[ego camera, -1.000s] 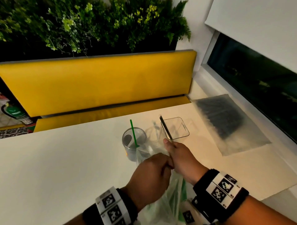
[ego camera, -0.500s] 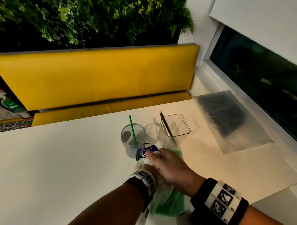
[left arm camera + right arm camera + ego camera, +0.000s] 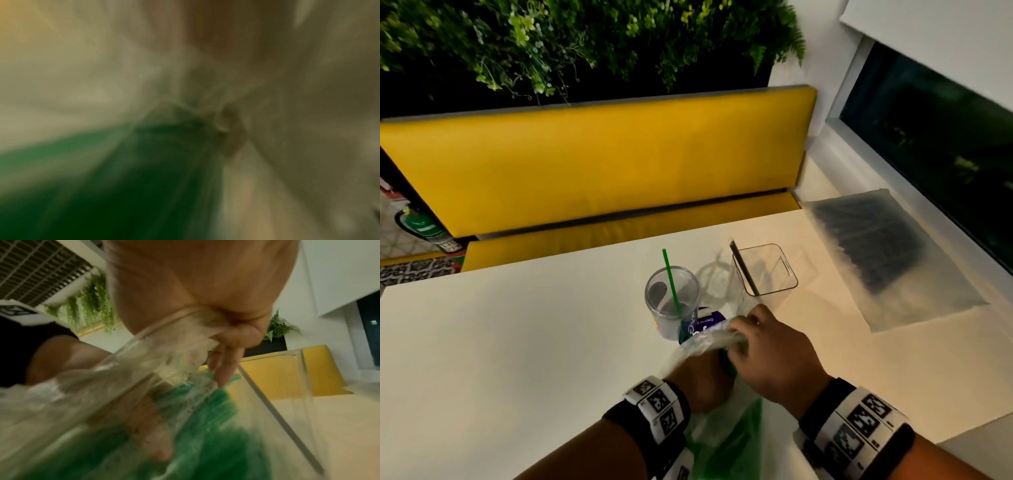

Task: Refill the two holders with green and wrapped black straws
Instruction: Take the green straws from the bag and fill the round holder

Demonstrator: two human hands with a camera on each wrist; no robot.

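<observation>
The right hand (image 3: pixel 770 356), low and right of centre in the head view, is pinching the gathered mouth of a clear plastic bag (image 3: pixel 705 346); in the right wrist view its thumb and curled fingers (image 3: pixel 236 331) are bunching the plastic at upper centre, with one finger pointing down toward the green contents. The left hand (image 3: pixel 702 380) is sitting just left of it, reaching inside the bag, so its fingers are hidden in the head view; the right wrist view is showing them through the plastic among the green straws (image 3: pixel 205 434), but blur is making it impossible to tell whether they are gripping any. The left wrist view is only showing smeared green and pale plastic.

The bag is lying at lower centre of the head view, its green mass (image 3: pixel 729 442) trailing toward the bottom edge. Just above it, a round clear holder (image 3: pixel 671 301) is holding one upright green straw (image 3: pixel 669 274). To its right, a square clear holder (image 3: pixel 767 270) is holding one leaning black straw (image 3: pixel 743 267). At the right of the frame, a cloudy packet of black straws (image 3: pixel 887 253) is lying flat on the white table (image 3: pixel 517 335).
</observation>
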